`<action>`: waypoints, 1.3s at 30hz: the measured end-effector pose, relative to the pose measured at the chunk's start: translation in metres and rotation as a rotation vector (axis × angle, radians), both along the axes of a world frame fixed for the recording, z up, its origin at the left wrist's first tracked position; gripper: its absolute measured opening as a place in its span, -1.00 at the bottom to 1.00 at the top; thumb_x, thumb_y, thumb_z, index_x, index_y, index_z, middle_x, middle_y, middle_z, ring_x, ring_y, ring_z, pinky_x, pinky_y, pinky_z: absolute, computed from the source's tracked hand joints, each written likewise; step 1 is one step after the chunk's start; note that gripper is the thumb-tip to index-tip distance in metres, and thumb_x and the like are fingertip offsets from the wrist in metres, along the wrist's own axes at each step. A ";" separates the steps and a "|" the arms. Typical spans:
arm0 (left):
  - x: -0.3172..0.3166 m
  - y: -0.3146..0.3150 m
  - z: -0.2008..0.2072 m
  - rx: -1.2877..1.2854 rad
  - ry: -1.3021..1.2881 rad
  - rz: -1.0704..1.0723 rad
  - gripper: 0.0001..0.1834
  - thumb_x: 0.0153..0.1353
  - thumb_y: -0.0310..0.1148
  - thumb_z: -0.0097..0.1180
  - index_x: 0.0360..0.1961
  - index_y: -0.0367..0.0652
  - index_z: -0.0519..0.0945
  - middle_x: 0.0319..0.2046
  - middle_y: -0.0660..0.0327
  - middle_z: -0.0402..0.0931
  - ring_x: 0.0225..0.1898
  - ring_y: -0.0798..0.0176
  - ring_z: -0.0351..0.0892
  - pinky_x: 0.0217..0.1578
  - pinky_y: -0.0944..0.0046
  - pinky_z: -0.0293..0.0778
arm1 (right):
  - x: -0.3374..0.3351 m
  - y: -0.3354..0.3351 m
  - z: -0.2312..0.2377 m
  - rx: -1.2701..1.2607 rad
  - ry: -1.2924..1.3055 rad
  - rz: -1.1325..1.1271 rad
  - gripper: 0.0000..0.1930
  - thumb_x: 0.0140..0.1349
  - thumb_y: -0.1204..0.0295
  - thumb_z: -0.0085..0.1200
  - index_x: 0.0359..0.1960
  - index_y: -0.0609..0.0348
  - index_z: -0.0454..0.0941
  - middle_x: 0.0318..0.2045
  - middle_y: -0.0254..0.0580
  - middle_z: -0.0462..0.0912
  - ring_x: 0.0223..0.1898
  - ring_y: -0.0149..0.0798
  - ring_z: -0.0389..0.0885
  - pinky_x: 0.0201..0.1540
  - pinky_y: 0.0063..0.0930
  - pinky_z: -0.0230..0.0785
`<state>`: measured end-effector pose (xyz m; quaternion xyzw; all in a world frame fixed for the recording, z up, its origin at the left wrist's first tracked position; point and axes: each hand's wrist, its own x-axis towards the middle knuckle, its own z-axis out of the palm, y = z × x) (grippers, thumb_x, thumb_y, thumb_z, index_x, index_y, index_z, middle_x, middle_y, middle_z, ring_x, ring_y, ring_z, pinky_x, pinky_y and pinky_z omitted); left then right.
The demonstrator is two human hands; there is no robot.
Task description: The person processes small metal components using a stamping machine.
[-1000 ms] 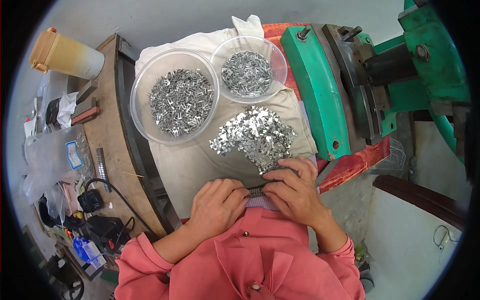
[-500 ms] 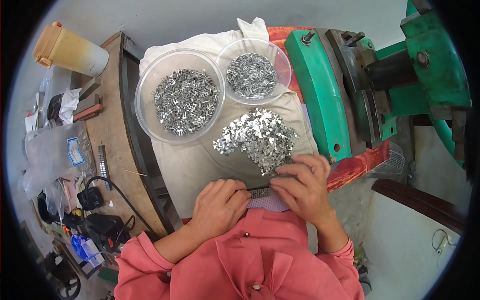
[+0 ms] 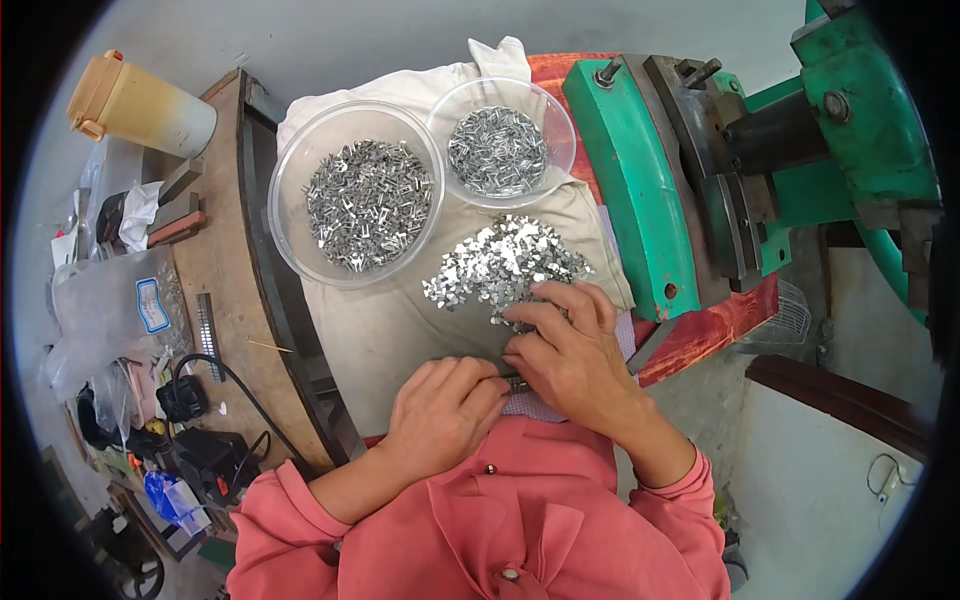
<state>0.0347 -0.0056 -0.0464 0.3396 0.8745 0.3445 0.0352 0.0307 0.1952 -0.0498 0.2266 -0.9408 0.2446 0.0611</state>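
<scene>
Left hand: down at the near edge, the left hand (image 3: 438, 408) curled its fingers by the slotted strip (image 3: 517, 384); whether it pinched, I couldn't tell.
Right hand: up at the pile, the right hand (image 3: 568, 362) had its fingers bent and apart, any pinch hidden!
Strip: partly covered, right between both hands.
Metal pile: the loose flat pieces (image 3: 500, 262) glittered on the cloth (image 3: 370, 330), just beyond the fingertips.

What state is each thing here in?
Metal chips, loosely heaped
Left hand, curled, grip hidden
Right hand, bent, at metal chips
Metal strip, mostly hidden
Large tub, open, partly filled
Small tub, open, partly filled
Cloth, rumpled
Jug, lidded
White paper, crumpled
</scene>
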 end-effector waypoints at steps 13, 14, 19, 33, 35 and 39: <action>-0.010 0.016 0.006 -0.073 0.126 -0.137 -0.85 -0.02 -0.45 0.27 -0.35 -0.13 0.65 -0.23 0.27 0.56 -0.20 0.20 0.56 -0.20 0.23 0.45 | 0.010 0.019 0.005 -0.120 0.007 -0.094 -0.80 -0.11 0.45 0.39 -0.40 -0.01 0.66 -0.07 -0.38 0.61 0.15 -0.10 0.42 0.23 -0.08 0.12; -0.010 0.014 0.006 -0.034 0.044 -0.069 -0.85 -0.03 -0.48 0.29 -0.36 -0.15 0.65 -0.22 0.25 0.56 -0.20 0.17 0.56 -0.21 0.21 0.46 | 0.010 0.018 0.004 -0.127 -0.002 -0.086 -0.80 -0.10 0.45 0.38 -0.40 -0.01 0.66 -0.07 -0.38 0.61 0.16 -0.10 0.41 0.23 -0.08 0.11; -0.024 -0.009 0.004 0.003 -0.109 0.123 -0.84 -0.04 -0.54 0.35 -0.38 -0.19 0.65 -0.24 0.19 0.56 -0.20 0.08 0.55 -0.24 0.15 0.47 | 0.008 0.011 0.001 -0.120 -0.008 -0.040 -0.85 -0.05 0.42 0.35 -0.41 -0.01 0.65 -0.05 -0.37 0.59 0.18 -0.11 0.39 0.26 -0.06 0.09; -0.024 -0.024 -0.001 0.047 -0.193 0.264 -0.82 0.01 -0.57 0.32 -0.33 -0.22 0.60 -0.25 0.16 0.51 -0.20 0.01 0.52 -0.20 0.11 0.46 | 0.003 -0.005 0.003 0.056 0.069 -0.071 -0.83 -0.09 0.37 0.39 -0.42 -0.06 0.69 0.00 -0.42 0.58 0.22 -0.13 0.35 0.30 -0.03 0.02; -0.025 -0.022 -0.001 0.035 -0.138 0.236 -0.81 -0.01 -0.56 0.33 -0.33 -0.20 0.61 -0.26 0.18 0.51 -0.22 0.02 0.52 -0.22 0.12 0.46 | 0.003 -0.005 0.003 0.069 0.048 -0.047 -0.83 -0.09 0.37 0.39 -0.42 -0.06 0.68 0.00 -0.42 0.58 0.22 -0.12 0.36 0.30 -0.03 0.03; -0.027 -0.016 -0.002 -0.057 -0.095 0.217 -0.81 -0.03 -0.55 0.37 -0.35 -0.20 0.63 -0.30 0.18 0.52 -0.22 0.05 0.54 -0.23 0.15 0.47 | 0.002 0.004 0.009 0.036 -0.026 -0.023 -0.92 0.05 0.41 0.22 -0.39 0.00 0.66 0.00 -0.36 0.57 0.22 -0.12 0.37 0.33 -0.03 0.02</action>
